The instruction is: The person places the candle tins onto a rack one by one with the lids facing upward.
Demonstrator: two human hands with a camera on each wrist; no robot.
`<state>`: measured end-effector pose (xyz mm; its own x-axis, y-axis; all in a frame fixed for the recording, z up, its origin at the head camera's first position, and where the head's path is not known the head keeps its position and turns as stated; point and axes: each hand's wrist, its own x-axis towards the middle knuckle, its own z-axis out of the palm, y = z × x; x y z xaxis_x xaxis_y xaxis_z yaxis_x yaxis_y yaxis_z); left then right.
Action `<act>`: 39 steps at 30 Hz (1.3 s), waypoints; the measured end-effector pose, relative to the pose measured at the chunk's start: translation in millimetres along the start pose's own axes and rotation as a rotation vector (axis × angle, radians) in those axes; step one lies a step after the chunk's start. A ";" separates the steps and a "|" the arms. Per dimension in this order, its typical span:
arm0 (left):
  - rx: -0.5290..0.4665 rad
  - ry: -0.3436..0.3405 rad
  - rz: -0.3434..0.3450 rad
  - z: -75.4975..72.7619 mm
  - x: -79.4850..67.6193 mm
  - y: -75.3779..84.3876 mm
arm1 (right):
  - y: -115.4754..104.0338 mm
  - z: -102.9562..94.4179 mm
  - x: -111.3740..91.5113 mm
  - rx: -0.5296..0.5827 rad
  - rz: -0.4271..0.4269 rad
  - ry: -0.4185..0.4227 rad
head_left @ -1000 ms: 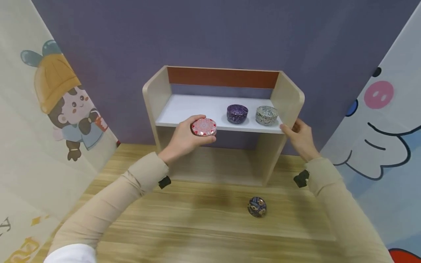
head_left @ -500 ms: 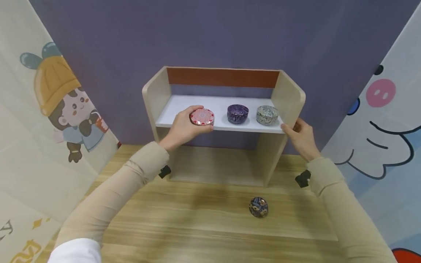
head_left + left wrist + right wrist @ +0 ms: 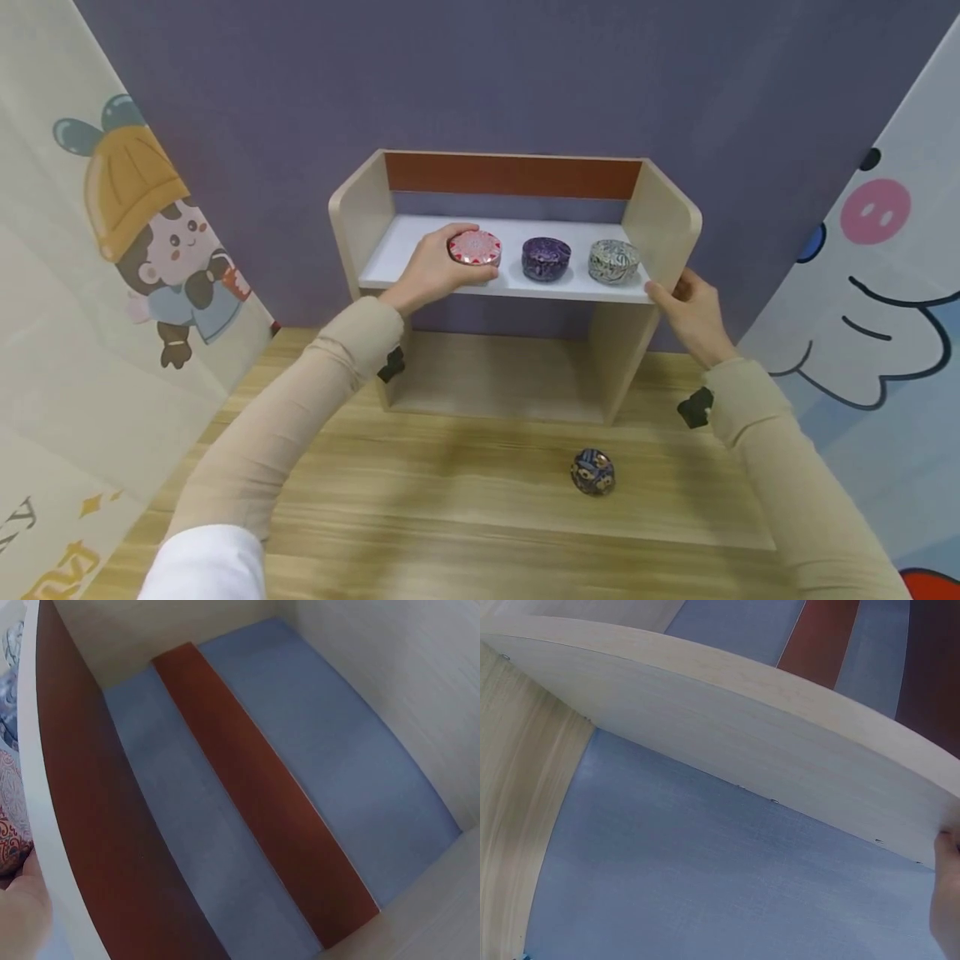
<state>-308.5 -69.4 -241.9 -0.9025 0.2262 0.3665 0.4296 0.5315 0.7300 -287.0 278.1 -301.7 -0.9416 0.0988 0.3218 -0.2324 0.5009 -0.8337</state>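
Observation:
My left hand (image 3: 433,271) holds a round red-and-white patterned tin (image 3: 475,247) between thumb and fingers, at the left part of the white upper board of a small wooden shelf (image 3: 678,218). In the left wrist view, part of the tin (image 3: 10,814) shows at the left edge beside my thumb. To its right on the board stand a purple tin (image 3: 546,260) and a pale green-and-white tin (image 3: 613,262). My right hand (image 3: 693,317) grips the front edge of the right side panel (image 3: 727,724), its thumb in front and fingers at the outer face.
A dark blue patterned tin (image 3: 593,472) lies on the wooden table (image 3: 420,500) in front of the shelf. A reddish-brown back strip (image 3: 513,175) spans the shelf top. Cloth walls (image 3: 510,75) stand behind and at both sides.
My left hand has brought the red-and-white tin up and back, from before the board's front edge to over the board beside the purple tin. The right hand has stayed at the side panel.

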 end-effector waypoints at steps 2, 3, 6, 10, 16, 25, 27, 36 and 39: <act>0.016 -0.007 -0.003 0.0 5.2 -2.6 | 0.5 0.2 -0.1 0.003 0.005 -0.001; 0.024 -0.009 -0.009 -0.2 7.6 -3.8 | 0.7 0.1 0.2 0.005 0.005 -0.005; 0.031 -0.016 -0.032 -0.6 15.2 -7.2 | 1.0 -0.4 0.7 0.002 -0.002 -0.008; -0.005 -0.039 -0.079 -2.0 23.8 -11.4 | 0.8 -1.1 1.3 -0.011 -0.014 0.007; -0.045 -0.071 -0.092 -1.8 28.3 -14.7 | -0.9 -2.0 0.1 -0.019 -0.024 0.014; -0.015 -0.084 -0.105 0.1 27.1 -16.8 | 0.8 -0.5 0.3 -0.011 -0.015 0.003; -0.009 -0.090 -0.102 1.0 28.0 -16.8 | 0.9 -0.9 0.1 -0.012 -0.015 0.009; -0.022 -0.106 -0.119 0.4 26.6 -17.4 | -0.2 -0.2 0.1 0.012 0.002 -0.017; -0.012 -0.115 -0.115 0.0 26.0 -17.1 | -0.5 0.1 0.2 0.013 -0.002 -0.011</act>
<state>-339.2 -72.6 -244.9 -0.9428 0.2573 0.2120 0.3232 0.5498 0.7703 -287.0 277.8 -301.2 -0.9438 0.0882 0.3184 -0.2371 0.4903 -0.8387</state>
